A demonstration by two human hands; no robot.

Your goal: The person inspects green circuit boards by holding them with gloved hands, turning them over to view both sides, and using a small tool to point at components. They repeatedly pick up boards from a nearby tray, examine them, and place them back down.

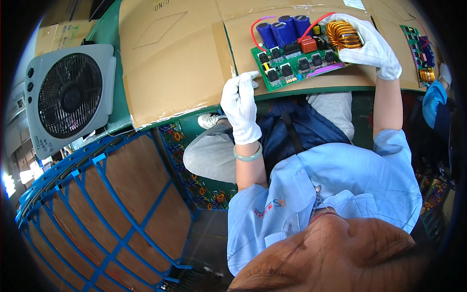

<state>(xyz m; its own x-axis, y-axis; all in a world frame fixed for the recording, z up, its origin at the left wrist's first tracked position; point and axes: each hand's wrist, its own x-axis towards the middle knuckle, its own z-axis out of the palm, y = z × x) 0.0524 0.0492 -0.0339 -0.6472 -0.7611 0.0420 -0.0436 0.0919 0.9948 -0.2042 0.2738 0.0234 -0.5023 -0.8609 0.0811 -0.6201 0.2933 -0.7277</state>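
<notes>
I've got the green circuit board (pixel 292 73) at 1 o'clock, above the near edge of the cardboard-covered surface (pixel 175 68). R hand (pixel 372 48), gloved, comes in from its 2-3 o'clock side, fingers wrapped round the copper coil (pixel 343 35) at that end. L hand (pixel 241 107), also gloved, is at the board's 8 o'clock corner w/ fingers curled; can't tell from my feed if they're pinching the edge or just beside it.

Clutter on the board: blue capacitors (pixel 282 33) at its 11-12, and a red wire (pixel 316 27) arching up right by the R fingers, so it's in the way there. Grey fan (pixel 70 97) stands at 9-10, next to the cardboard. Blue metal rack (pixel 116 246) w/ brown panels fills 7-8. Another board (pixel 413 51) lies at 2 o'clock, w/ a co-worker's blue sleeve (pixel 433 101) nearby. Wearer's head (pixel 335 263) blocks approx 5 o'clock.
</notes>
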